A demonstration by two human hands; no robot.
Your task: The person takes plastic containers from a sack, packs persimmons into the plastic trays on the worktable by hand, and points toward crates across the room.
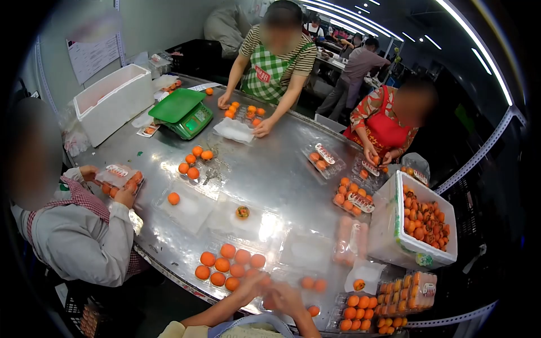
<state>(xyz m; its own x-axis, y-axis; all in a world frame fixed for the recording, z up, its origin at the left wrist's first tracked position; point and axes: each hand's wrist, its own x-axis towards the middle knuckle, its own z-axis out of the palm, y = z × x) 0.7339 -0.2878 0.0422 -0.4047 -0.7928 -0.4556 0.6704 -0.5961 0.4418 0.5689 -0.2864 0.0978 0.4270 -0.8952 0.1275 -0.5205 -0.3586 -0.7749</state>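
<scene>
My left hand (251, 288) and my right hand (286, 298) are close together at the table's near edge, both smeared by motion. Their fingers are too blurred to show any grip. Left of them, a clear plastic tray holds several orange persimmons (222, 265) in rows. A reddish-orange fruit (269, 303) shows just under my hands; whether I touch it is unclear. Two persimmons (313, 284) lie beyond my right hand in another clear tray, and a single persimmon (313, 311) sits beside that hand.
The metal table (265, 163) carries a green scale (189, 115), white foam boxes (115, 104) and a persimmon-filled foam box (389, 225). Packed trays (406, 294) are stacked at right. One person at left holds a packed tray (120, 179); two others work across the table.
</scene>
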